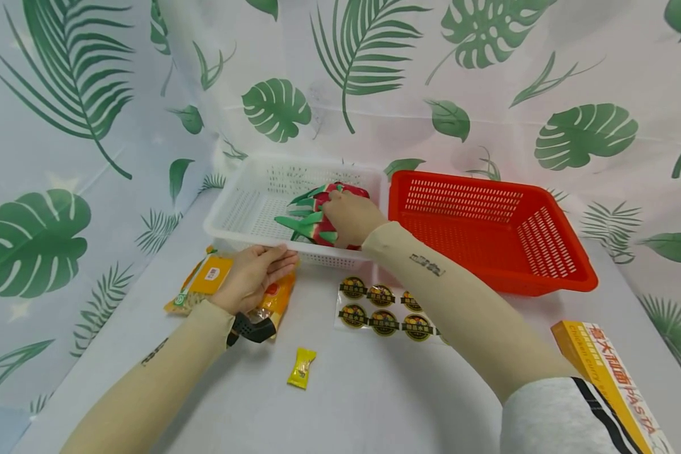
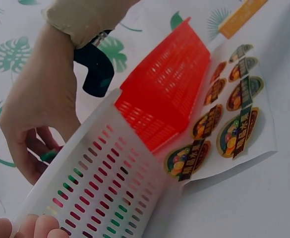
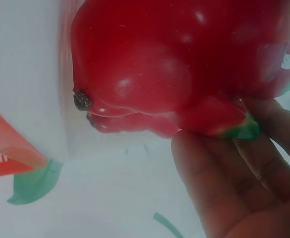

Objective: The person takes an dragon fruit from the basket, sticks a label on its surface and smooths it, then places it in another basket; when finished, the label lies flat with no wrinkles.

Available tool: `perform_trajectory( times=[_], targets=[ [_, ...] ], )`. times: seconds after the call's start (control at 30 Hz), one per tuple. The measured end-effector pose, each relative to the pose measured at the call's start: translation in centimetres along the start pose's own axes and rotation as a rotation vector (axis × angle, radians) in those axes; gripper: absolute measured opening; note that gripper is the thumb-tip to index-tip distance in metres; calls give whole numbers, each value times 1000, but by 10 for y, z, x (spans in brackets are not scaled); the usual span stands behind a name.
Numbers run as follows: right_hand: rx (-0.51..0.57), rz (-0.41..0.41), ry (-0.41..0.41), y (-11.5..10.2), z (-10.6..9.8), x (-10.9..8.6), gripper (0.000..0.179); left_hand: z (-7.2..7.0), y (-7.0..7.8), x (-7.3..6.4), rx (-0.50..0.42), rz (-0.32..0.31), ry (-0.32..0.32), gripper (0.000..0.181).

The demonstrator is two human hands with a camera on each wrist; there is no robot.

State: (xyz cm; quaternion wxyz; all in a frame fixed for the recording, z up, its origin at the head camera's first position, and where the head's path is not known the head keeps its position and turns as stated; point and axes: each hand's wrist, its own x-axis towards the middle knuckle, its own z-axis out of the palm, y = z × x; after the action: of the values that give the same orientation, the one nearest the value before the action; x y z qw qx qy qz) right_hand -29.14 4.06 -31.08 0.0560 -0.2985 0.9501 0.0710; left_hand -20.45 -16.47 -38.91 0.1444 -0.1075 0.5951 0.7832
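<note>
Two red dragon fruits with green-tipped scales lie side by side at the right end of the white basket (image 1: 244, 236). My right hand (image 1: 354, 217) reaches over the basket's front rim and grips one dragon fruit (image 3: 135, 54). Its fingers (image 3: 204, 168) curve against the red skin in the right wrist view. At the front rim, my left hand (image 1: 246, 277) holds the white basket, with its fingertips (image 2: 35, 227) against the perforated wall. Through the slots of that wall, red and green show in the left wrist view.
A red basket (image 1: 587, 277) stands right beside the white one. Round fruit stickers (image 1: 383, 321) lie in front. Under the left hand are an orange food packet (image 1: 275, 299) and another packet (image 1: 204, 277). A yellow wrapped candy (image 1: 302, 367) and a pasta box (image 1: 613, 378) lie nearer.
</note>
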Motion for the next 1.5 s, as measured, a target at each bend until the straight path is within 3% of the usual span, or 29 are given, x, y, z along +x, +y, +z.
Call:
perform_trajectory(
  times=[0.9,1.5],
  targets=[
    [141,18,87,11,-28,-46,69,2,-3,-2,21,-3,-3,39],
    [243,26,223,28,-37,-90,74,0,1,-3,22,3,-14,40]
  ],
)
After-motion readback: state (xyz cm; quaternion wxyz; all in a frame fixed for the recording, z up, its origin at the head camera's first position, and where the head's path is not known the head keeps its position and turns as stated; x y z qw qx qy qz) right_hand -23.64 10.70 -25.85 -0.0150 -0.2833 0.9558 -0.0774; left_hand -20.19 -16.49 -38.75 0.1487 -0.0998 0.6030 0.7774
